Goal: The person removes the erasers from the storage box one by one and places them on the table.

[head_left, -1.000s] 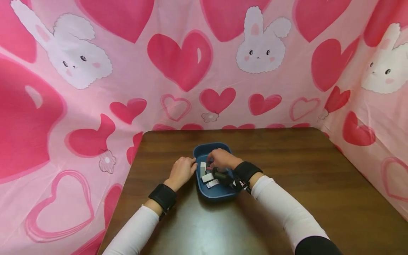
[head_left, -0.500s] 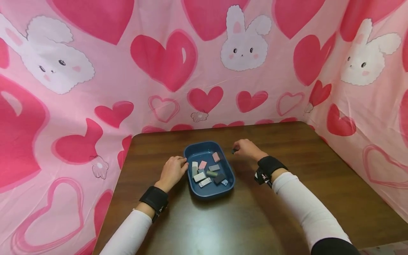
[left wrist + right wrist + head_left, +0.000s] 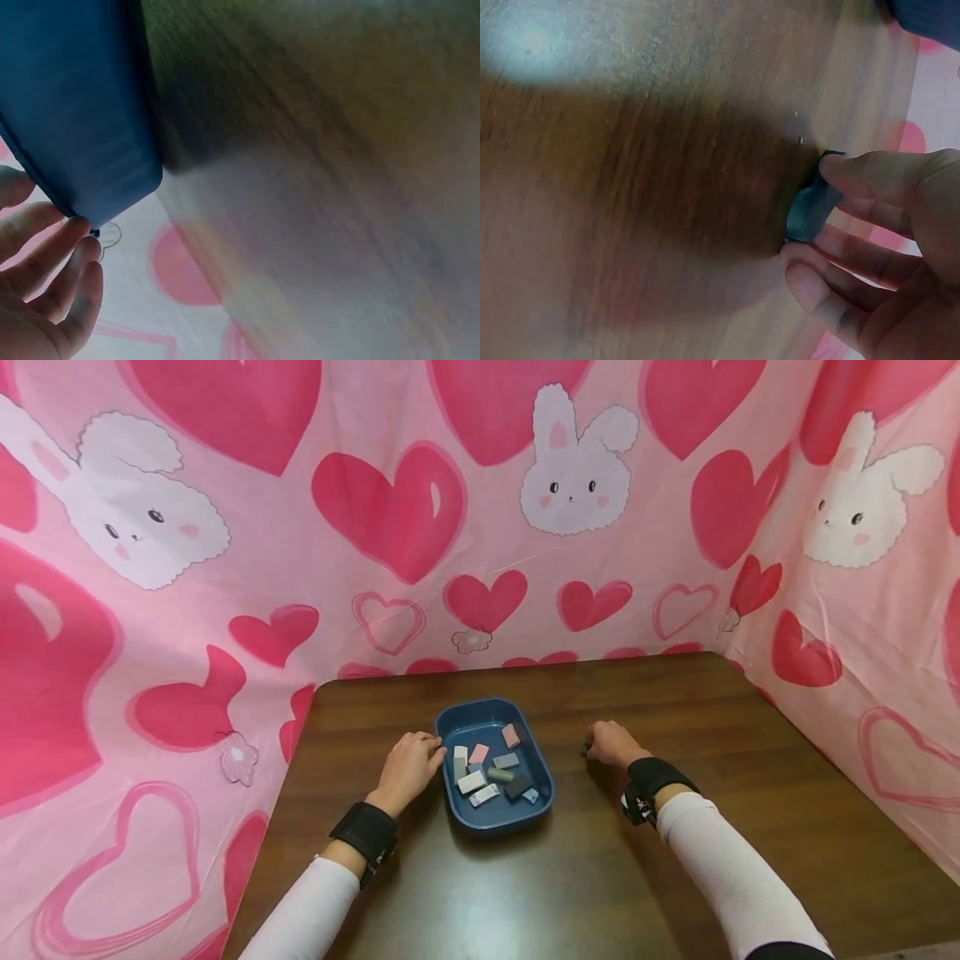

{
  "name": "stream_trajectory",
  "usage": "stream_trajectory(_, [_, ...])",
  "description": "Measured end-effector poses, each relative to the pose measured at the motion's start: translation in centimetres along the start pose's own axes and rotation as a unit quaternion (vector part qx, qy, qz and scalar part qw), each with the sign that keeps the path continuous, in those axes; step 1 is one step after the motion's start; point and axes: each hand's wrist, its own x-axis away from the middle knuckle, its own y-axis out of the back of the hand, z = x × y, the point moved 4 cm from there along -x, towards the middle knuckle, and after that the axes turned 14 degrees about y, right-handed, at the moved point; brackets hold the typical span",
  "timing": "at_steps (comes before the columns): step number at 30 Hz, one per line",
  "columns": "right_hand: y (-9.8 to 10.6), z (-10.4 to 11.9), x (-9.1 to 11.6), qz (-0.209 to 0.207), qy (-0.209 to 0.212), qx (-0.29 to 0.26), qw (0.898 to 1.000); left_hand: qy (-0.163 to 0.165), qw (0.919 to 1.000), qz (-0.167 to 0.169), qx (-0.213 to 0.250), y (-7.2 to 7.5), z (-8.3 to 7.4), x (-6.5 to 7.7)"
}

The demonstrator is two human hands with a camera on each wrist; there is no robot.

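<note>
On the table sits a blue tray (image 3: 549,793) with several erasers lying loose in it, among them a pink eraser (image 3: 511,735), a white eraser (image 3: 471,782) and a black eraser (image 3: 517,787). My left hand (image 3: 406,770) is at the tray's left side, its fingertips touching the rim in the left wrist view, with the fingers loosely bent. To the right of the tray, my right hand (image 3: 613,745) pinches a small dark teal eraser (image 3: 810,210) between thumb and fingers, close over the tabletop. In the head view most of that eraser is hidden by the fingers.
The brown wooden table (image 3: 720,827) extends around the tray, with a glossy reflection near the front. A pink cloth (image 3: 390,635) with hearts and rabbits hangs behind and along both sides. A black band (image 3: 660,775) circles each wrist.
My right hand has come out of the tray with the dark teal eraser and moved right, then lower toward the table. My left hand stays at the tray's rim. The head view has shifted slightly.
</note>
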Motion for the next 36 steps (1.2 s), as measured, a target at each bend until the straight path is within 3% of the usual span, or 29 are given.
stream_trajectory(5, [1.2,1.3,-1.0,0.004,0.004,0.001,1.0,0.015,0.9998,-0.01,0.009,0.4,0.6,-0.3])
stream_trajectory(8, [2.7,3.2,-2.2,0.003,0.001,-0.031,1.0,0.026,0.9995,-0.016,0.007,0.7,1.0,-0.4])
stream_trajectory(12, [4.6,7.7,-4.9,-0.003,0.023,-0.044,0.999,0.033,0.9992,-0.023,0.006,1.1,1.2,-0.5])
stream_trajectory(15, [5.0,11.7,-7.2,0.001,0.053,-0.018,0.998,0.039,0.999,-0.021,0.01,1.1,1.1,-0.5])
stream_trajectory(19, [3.7,15.7,-9.2,0.03,0.064,-0.019,0.997,0.041,0.9989,-0.018,0.018,0.7,0.8,-0.2])
stream_trajectory(22, [2.2,17.3,-10.0,0.049,0.065,-0.024,0.996,0.034,0.9991,-0.016,0.017,0.4,0.6,-0.2])
stream_trajectory(27, [-0.2,18.1,-10.5,0.065,0.052,-0.022,0.996,0.019,0.9997,-0.014,0.009,0.5,0.1,-0.2])
stream_trajectory(32, [-2.3,18.4,-10.3,0.066,0.012,-0.044,0.997,0.01,0.9999,-0.003,0.009,0.9,-0.1,0.0])
stream_trajectory(36, [-3.8,18.8,-10.0,0.048,0.005,-0.006,0.999,0.002,0.9999,0.006,0.008,1.0,-0.2,0.5])
